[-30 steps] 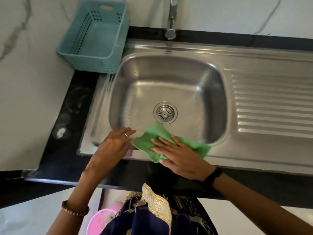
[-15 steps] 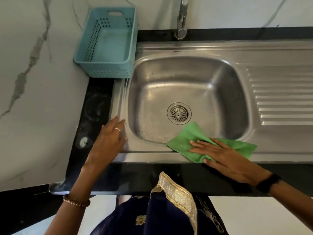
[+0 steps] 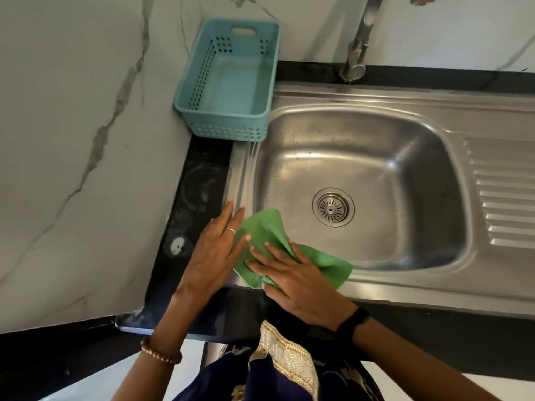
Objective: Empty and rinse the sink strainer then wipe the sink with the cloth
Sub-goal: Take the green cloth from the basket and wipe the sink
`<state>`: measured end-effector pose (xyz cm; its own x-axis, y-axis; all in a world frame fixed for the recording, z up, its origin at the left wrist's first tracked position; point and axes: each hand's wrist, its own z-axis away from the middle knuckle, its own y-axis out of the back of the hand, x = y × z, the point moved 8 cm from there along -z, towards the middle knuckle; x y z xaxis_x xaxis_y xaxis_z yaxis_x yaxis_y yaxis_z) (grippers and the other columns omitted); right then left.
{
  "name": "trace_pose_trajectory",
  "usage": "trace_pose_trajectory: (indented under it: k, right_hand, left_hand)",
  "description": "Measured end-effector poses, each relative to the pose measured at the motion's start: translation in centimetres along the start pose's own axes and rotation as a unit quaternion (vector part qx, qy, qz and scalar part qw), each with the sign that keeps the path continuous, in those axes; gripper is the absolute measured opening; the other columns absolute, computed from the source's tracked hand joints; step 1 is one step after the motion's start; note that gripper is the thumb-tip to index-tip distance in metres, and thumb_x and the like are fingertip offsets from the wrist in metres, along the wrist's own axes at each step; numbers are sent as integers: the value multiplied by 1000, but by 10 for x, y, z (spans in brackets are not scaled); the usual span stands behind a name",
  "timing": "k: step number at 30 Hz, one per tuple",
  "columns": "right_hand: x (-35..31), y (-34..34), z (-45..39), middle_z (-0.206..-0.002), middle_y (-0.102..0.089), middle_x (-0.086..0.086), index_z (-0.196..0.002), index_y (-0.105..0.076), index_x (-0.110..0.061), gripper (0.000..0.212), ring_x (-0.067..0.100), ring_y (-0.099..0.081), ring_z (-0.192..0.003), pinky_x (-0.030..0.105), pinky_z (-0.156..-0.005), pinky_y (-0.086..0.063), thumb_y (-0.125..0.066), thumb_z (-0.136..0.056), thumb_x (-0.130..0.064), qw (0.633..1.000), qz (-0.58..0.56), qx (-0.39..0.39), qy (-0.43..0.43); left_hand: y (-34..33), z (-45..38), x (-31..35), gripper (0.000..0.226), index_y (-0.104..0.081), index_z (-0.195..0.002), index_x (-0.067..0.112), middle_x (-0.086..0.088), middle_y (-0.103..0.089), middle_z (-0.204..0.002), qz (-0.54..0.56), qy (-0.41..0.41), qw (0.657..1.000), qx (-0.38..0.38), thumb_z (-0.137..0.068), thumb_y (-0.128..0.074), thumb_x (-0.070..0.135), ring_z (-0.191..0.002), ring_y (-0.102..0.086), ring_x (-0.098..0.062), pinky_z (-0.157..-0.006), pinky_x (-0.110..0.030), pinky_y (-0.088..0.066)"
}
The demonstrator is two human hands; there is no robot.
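Observation:
A stainless steel sink fills the middle of the head view, with the round metal strainer seated in its drain. A green cloth lies over the sink's front left corner rim. My right hand presses flat on the cloth, fingers spread. My left hand rests flat on the rim just left of the cloth, its fingertips touching the cloth's edge and holding nothing.
A teal plastic basket stands empty at the sink's back left corner. The tap hangs over the back rim. A ribbed draining board lies to the right. Marble wall closes the left side; black counter runs beside it.
My right hand has slid the green cloth left along the front rim to the sink's front left corner, next to my left hand, which stayed on the left rim.

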<state>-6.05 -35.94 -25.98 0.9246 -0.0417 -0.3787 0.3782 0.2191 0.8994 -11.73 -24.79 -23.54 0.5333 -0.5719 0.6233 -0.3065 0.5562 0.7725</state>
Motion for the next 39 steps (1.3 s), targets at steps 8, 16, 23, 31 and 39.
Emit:
trace_pose_trajectory:
  k: [8,16,23,31,39]
  right_hand:
    - [-7,-22,-48,-159,6,-4,-149,-1,-24,57,18,13,-145,50,-118,6,-30,-100,-30,979,-153,35,-129]
    - [16,5,-91,-159,3,5,-149,-3,-17,57,22,8,-146,41,-121,-4,-34,-101,-17,876,-411,138,-210]
    - [-107,-60,-31,-153,-20,-9,-147,-20,-31,59,14,-42,-132,15,-105,-33,-40,-97,-8,927,-314,113,-170]
    - [-156,-53,-144,-160,0,-1,-149,-7,-19,64,15,0,-146,32,-113,-32,-31,-96,5,962,-206,111,-139]
    - [-100,-19,-242,-159,-5,11,-149,-9,-16,59,32,0,-146,47,-119,-3,-32,-97,-2,974,7,117,-196]
  left_hand:
    - [-18,14,5,53,-1,-140,34,3,-3,-158,-49,34,998,8,-98,-33,34,-145,3,-14,-118,-35,4]
    - [17,-10,15,56,-20,-146,18,-6,-14,-157,-46,-41,994,88,-94,-43,15,-143,2,-15,-113,-31,8]
    - [27,-5,-10,66,-17,-147,18,-9,-18,-156,-175,-89,978,64,-91,-52,22,-146,-4,-25,-114,-39,11]
    - [160,19,-78,16,-69,-96,14,-6,-67,-88,-176,-101,957,205,-84,-60,18,-88,-66,-25,-111,-56,-21]
    - [198,42,-121,14,-69,-94,10,-7,-69,-86,-181,-114,952,219,-81,-67,14,-82,-67,-24,-106,-49,-34]
